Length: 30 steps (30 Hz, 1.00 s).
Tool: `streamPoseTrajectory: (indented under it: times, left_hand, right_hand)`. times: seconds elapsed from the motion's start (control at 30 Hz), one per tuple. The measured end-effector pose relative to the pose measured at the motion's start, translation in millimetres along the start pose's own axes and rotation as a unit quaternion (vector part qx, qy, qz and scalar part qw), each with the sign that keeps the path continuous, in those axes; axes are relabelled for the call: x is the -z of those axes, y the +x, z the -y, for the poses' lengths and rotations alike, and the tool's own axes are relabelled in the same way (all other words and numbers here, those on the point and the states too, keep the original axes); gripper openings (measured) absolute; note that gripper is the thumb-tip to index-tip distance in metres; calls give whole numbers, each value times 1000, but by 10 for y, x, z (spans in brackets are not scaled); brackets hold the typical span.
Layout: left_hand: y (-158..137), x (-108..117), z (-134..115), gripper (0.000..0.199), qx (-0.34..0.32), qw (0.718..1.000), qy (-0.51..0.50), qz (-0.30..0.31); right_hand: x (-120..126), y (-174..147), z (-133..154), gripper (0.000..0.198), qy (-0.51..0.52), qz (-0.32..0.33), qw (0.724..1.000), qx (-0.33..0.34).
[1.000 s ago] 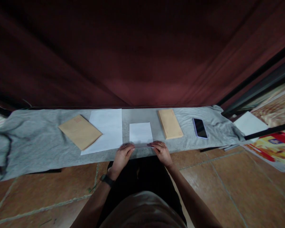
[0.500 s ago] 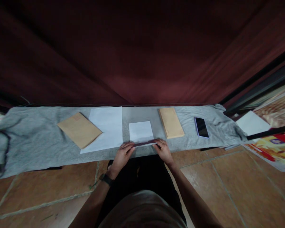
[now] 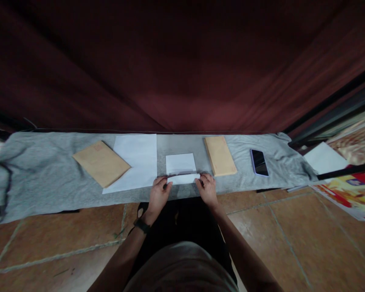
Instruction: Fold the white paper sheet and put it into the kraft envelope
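A white sheet of paper (image 3: 180,163) lies in front of me on the grey cloth, its near part turned up into a folded strip (image 3: 183,179). My left hand (image 3: 159,192) pinches the strip's left end between thumb and fingers. At the right end my right hand (image 3: 207,187) does the same, thumb on the near side. Whether the strip and the flat part are one sheet I cannot tell for certain. Just right of the paper is a stack of brown envelopes (image 3: 220,156).
Left of my hands, a brown envelope (image 3: 101,163) overlaps larger white paper (image 3: 139,162). A phone (image 3: 259,162) lies to the right on the grey cloth (image 3: 42,174). Behind hangs a dark red curtain (image 3: 182,81); a dark metal frame (image 3: 334,107) stands at far right.
The strip of paper has tipped from edge-on to showing its white face. Both hands have turned slightly with it, still holding its ends.
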State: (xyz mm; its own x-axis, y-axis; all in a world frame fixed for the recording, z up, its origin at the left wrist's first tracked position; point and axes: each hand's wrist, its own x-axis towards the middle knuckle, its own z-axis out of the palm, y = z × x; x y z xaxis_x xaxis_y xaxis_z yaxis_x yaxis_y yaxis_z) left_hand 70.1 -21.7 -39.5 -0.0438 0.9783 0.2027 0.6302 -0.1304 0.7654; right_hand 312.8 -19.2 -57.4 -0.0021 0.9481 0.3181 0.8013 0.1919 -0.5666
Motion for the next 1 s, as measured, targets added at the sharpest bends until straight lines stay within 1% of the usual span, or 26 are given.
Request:
streamPoseTrajectory:
  times: [0.1,0.27,0.4,0.5,0.57,0.6,0.67,0.73,0.8,0.93,1.0]
  left_hand:
    - [-23,-15,-43,16,10,999,30,-23]
    - [-73,-4,-53,13,8,999,45,-23]
    - [-76,-11,-51,14,7,997,66,-28]
    - [-89,-4,-30,12,-11,997,67,-22]
    - [-118,23,5,10,-39,998,52,3]
    - [-137,42,26,15,-54,997,42,21]
    - [-176,80,61,27,-79,995,31,55]
    - [-201,109,71,33,-93,992,36,75]
    - [-201,121,53,40,-102,989,55,92]
    - [-114,106,5,60,-112,981,100,122]
    - [-52,93,18,64,-122,978,111,131]
  right_hand:
    - [-6,5,17,31,-1,-10,1000,-7]
    - [-16,10,27,28,1,-1,1000,-18]
    - [-34,13,34,26,-1,-15,1000,-21]
    - [1,11,-1,20,18,-11,1000,-4]
    - [53,7,-48,11,42,22,998,31]
    - [82,4,-74,8,55,43,996,53]
    - [129,1,-121,13,75,80,990,85]
    - [148,5,-145,18,84,96,988,89]
    - [134,19,-141,22,89,93,989,78]
    - [62,56,-87,33,93,68,991,71]
    - [38,71,-73,38,90,63,991,72]
